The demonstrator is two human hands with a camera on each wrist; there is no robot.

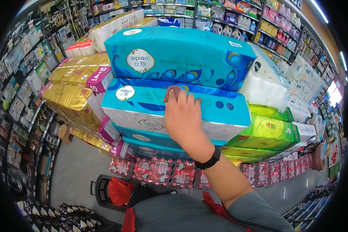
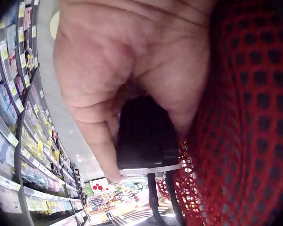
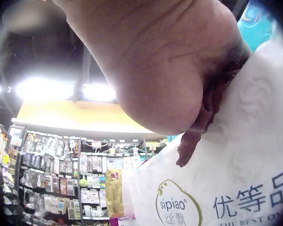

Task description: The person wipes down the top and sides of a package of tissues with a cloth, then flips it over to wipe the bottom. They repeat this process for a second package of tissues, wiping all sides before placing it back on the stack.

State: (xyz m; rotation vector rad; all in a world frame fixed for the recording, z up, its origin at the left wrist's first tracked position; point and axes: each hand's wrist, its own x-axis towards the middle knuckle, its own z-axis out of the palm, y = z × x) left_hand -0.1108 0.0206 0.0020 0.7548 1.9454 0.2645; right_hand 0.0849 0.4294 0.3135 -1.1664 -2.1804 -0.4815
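Near the middle of the head view, my right hand [image 1: 184, 120] grips a bunched brown cloth [image 1: 173, 91] against the top of a blue and white sipiao tissue pack [image 1: 149, 99]. From the right wrist view, the cloth [image 3: 192, 141] hangs out below the palm [image 3: 155, 89], against the pack's white side [image 3: 245, 141]. My left hand [image 2: 127, 66] appears only in the left wrist view, thumb and fingers around a black object [image 2: 146, 134] with a pale lower edge; what it is, I cannot tell. Red mesh fabric [image 2: 250, 113] lies beside that hand.
Another blue sipiao pack [image 1: 181, 58] stands behind and above. Gold packs [image 1: 67, 101] are stacked at left, green packs [image 1: 265, 129] at right. Red bottle packs [image 1: 160, 170] line the floor by a black basket [image 1: 101, 191] with a red item [image 1: 121, 191]. Shelves surround the stack.
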